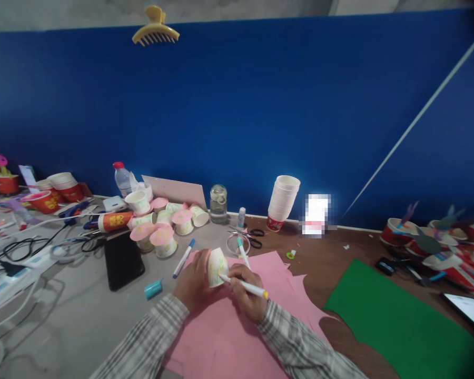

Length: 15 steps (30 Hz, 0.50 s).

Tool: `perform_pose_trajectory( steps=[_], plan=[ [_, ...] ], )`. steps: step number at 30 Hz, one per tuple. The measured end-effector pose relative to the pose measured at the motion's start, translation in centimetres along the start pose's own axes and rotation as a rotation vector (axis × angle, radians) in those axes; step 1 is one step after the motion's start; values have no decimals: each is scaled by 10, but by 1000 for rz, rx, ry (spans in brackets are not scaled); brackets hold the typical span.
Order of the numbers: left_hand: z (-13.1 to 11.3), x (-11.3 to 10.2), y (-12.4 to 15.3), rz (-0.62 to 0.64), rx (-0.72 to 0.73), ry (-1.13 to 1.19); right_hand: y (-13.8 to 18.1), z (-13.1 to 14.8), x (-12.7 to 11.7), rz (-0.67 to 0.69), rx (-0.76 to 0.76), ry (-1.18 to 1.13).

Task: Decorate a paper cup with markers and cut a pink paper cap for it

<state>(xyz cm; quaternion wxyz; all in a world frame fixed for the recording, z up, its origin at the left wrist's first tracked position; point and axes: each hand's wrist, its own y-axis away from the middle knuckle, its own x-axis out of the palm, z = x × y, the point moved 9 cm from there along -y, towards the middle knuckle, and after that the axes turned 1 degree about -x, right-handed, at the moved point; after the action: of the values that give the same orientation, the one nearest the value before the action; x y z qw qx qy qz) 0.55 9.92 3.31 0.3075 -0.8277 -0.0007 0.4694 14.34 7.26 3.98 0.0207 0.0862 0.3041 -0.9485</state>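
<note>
In the head view, your left hand [193, 281] curls around one patterned paper cup [217, 267] above the pink paper [229, 337], while your right hand [247, 295] pinches one white marker [255, 289] between thumb and fingers. Around you lie one blue-ended marker [184, 258], one teal-ended marker [243, 252], one pair of scissors [256, 242] and one green sheet [398, 321]. Your white marker's tip points left at the cup's wall, its long axis sloping down rightward to the yellow end; the cup sits tilted.
</note>
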Motion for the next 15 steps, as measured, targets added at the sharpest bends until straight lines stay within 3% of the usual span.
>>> perform_pose_trajectory(
  steps=[15],
  plan=[
    [-1,1,-1,27,5,23,-1,4,-2,-18,4,-28]
  ],
)
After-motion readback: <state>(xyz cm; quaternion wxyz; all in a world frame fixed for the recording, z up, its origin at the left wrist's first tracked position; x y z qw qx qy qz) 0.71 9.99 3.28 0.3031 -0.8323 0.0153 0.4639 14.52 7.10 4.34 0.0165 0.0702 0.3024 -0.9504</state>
